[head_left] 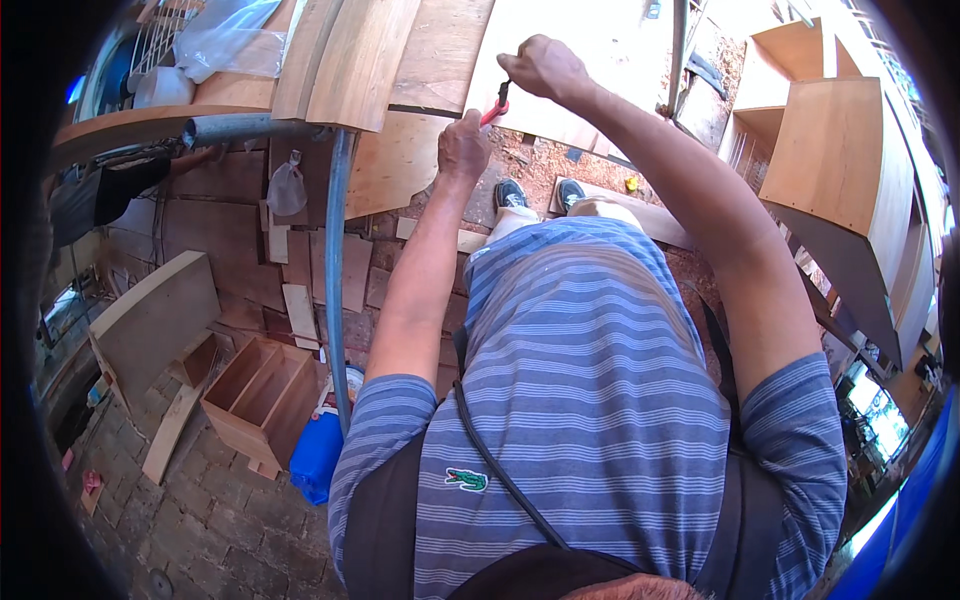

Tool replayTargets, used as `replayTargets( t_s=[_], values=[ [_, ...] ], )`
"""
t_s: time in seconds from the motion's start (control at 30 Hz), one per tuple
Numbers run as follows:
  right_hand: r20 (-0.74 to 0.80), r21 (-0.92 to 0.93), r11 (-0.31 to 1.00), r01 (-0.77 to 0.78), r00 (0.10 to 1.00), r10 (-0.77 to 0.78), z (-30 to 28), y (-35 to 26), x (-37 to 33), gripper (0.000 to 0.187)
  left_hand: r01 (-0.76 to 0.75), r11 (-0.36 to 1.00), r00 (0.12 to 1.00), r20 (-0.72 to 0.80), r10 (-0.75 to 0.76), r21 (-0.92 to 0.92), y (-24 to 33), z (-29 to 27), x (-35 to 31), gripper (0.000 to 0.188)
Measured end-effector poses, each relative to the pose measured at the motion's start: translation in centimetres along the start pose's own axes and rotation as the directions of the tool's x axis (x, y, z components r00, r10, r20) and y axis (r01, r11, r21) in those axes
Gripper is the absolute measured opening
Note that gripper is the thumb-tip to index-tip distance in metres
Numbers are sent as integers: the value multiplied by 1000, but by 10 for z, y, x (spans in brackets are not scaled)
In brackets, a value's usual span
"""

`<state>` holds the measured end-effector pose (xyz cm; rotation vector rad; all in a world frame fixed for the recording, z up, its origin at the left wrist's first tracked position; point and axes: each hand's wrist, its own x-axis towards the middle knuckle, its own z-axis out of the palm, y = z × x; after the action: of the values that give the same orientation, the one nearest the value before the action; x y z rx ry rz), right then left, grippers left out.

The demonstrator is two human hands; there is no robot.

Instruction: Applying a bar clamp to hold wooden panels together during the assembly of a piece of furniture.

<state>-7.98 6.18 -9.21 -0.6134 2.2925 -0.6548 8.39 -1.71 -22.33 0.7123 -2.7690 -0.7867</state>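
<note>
My left hand [465,148] is closed around a small hand tool [493,113] with a red grip and a black upper part; its kind is hard to make out. Just beyond the tool's black end, my right hand [546,68] is bent into a fist, and whatever its fingers hold is hidden. Both hands are over the near part of a pale, brightly lit wooden panel [590,30].
Wooden boards [365,60] lie to the left of the panel, beside a blue-grey metal pipe [338,230]. A wooden cabinet [825,140] stands at right. A divided wooden box [262,395] and a blue container [316,460] sit at lower left. Wood shavings [535,165] litter the ground.
</note>
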Motion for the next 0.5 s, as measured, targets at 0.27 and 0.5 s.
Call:
replayTargets(
  t_s=[0.27,0.5],
  values=[
    [417,-355,420,835,544,-728,-10,6,-9,32,118,984,992,-24,-123,-133,-2,-8,-4,18],
    [303,-322,424,847,516,-801,4,4,-9,14,284,78,754,172,-634,-956,-65,32,-18,36]
  ],
)
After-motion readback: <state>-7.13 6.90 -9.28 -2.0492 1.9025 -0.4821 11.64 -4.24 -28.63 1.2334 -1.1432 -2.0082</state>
